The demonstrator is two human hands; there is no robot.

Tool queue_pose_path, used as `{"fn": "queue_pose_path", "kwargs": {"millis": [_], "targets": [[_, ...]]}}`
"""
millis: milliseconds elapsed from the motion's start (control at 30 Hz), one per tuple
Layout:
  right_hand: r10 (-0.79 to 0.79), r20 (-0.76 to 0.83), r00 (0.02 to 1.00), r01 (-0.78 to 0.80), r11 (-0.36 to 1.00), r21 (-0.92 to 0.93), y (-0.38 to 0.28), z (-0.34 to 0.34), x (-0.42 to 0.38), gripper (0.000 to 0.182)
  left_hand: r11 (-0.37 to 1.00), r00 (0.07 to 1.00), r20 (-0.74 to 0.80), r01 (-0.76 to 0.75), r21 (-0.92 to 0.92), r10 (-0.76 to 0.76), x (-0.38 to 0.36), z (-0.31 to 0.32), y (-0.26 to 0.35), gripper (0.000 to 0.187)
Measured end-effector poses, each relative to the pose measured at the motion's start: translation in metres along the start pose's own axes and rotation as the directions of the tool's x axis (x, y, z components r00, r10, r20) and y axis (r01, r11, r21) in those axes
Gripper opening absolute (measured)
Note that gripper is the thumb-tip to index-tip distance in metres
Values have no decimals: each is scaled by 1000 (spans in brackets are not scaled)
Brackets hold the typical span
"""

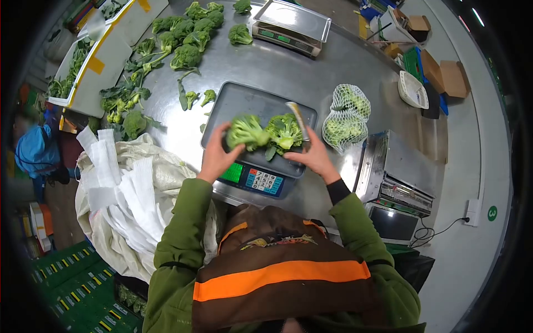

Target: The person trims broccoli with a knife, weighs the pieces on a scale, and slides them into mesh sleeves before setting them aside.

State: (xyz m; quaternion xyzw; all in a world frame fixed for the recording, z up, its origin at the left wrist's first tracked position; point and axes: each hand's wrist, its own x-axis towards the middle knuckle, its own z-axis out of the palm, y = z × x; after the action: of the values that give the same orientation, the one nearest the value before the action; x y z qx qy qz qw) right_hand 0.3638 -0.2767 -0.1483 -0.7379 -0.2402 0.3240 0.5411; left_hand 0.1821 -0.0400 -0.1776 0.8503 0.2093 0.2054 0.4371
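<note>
Broccoli (247,132), mid-frame | left hand (218,154) clasping it; right hand (314,155), hold unclear to me | likely light, firm, brittle-topped: cup gently

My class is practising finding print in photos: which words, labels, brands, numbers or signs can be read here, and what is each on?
"3": the round green sign on the wall.
"7 8 9", "4 5 6", "1 2 3": the near scale's keypad; its other key markings are too small.
Too small or blurred: the near scale's green display, the far scale's display, the apron's print, the crate labels.
</note>
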Motion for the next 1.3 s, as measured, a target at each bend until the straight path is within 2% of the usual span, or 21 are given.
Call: {"fn": "queue_pose_path", "kwargs": {"millis": [67, 100, 200, 267, 400, 500, 567, 600, 667, 733, 767, 833, 867, 967, 1000, 1067, 1133, 1167, 1200, 1267, 1300], "targets": [[-353, -6, 935, 326, 868, -374, 13, 16, 17, 90, 1000, 1000, 17, -16, 24, 16, -3, 11, -4, 73], [-401, -18, 916, 362, 844, -395, 14, 19, 26, 85, 999, 1000, 17, -20, 32, 20, -2, 11, 1, 73], [-254, 84, 964, 264, 854, -449, 5, 4, 50, 78, 998, 998, 19, 67, -8, -67, -8, 7, 6, 71], [-273, 133, 953, 303, 812, -499, -7, 2, 56, 74, 994, 994, -50, 92, -66, -96, -9, 9, 3, 68], [-77, 29, 997, 77, 739, -669, -25, 29, 32, 84, 981, 967, -166, 191, -20, -191, -17, 23, 11, 68], [-65, -21, 998, 36, 755, -654, -24, 36, 20, 85, 981, 966, -199, 183, 68, -166, -17, 28, 16, 69], [-288, -14, 958, 229, 789, -570, -7, 28, 21, 85, 980, 973, -162, 179, 89, -163, -13, 25, 18, 71], [-297, 9, 955, 250, 787, -564, -9, 22, 19, 85, 977, 968, -184, 190, 95, -171, -9, 24, 16, 71], [-528, 30, 849, 436, 667, -604, -13, 18, 8, 91, 992, 993, -62, 101, 73, -97, -10, 15, 11, 79], [-453, -137, 881, 328, 794, -512, 1, 15, -5, 84, 974, 990, -101, 118, 191, -100, -22, 1, 26, 89], [-266, -265, 927, 186, 938, -292, 14, 14, -16, 68, 973, 976, -91, 206, 101, -197, -28, -11, 36, 91], [-66, -354, 933, 114, 987, 116, 49, 1, -36, 42, 942, 939, -97, 321, -94, -330, -44, -38, 54, 85], [-125, -447, 886, 158, 987, 37, 55, 1, -52, 34, 939, 932, -124, 333, -85, -341, -52, -51, 48, 85], [110, -402, 909, -160, 983, -94, 132, -34, -97, 39, 935, 796, -493, 322, -147, -351, -86, -100, 26, 54], [111, -399, 910, -161, 982, -93, 140, -38, -110, 39, 936, 723, -604, 328, -129, -336, -97, -122, 18, 41], [-141, -352, 925, -97, 810, -579, 152, -39, -132, 45, 879, 576, -800, 455, 143, -169, -123, -164, -11, 27], [-184, -367, 912, -98, 772, -628, 142, -41, -135, 49, 598, 537, -842, 692, 404, -53, -151, -196, -38, 35], [-214, -359, 909, -44, 806, -590, 138, -42, -130, 49, 357, 530, -841, 810, 465, -109, -166, -203, -59, 43], [-246, -354, 902, 12, 835, -549, 130, -42, -124, 48, 362, 536, -838, 804, 471, -101, -179, -212, -73, 43], [-219, -375, 901, 2, 866, -500, 99, -36, -110, 43, 483, 525, -620, 838, 256, -583, -195, -221, -87, 48], [-248, -344, 905, 49, 867, -496, 87, -34, -103, 37, 508, 517, -731, 818, 268, -446, -190, -213, -72, 44]]}}
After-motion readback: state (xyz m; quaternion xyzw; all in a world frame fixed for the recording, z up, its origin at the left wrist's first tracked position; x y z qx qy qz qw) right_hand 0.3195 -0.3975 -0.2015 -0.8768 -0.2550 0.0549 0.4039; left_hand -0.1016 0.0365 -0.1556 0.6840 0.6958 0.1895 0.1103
